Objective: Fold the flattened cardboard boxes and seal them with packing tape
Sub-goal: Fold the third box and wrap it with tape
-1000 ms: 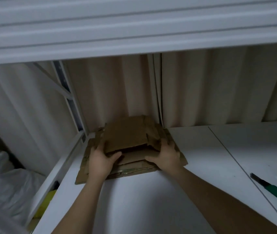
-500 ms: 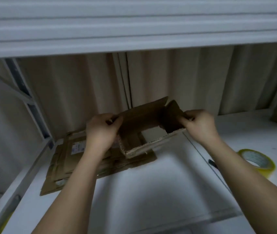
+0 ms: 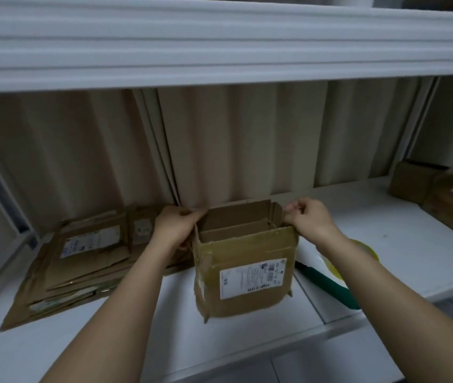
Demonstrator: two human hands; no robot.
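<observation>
One opened cardboard box (image 3: pixel 243 261), held above the white desk (image 3: pixel 402 244): left hand (image 3: pixel 175 225) pinches its left top edge, right hand (image 3: pixel 309 221) its right. Left of the box, one stack of flattened boxes (image 3: pixel 81 258); right of it, one yellow tape roll (image 3: pixel 363 252), one green-handled tool (image 3: pixel 327 283) and two further boxes (image 3: pixel 435 192).

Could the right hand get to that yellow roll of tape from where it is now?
Probably yes, once it lets go. The right hand is pinching the right edge of the opened cardboard box, and the tape roll lies on the white table just beneath that forearm, with nothing between them.
</observation>
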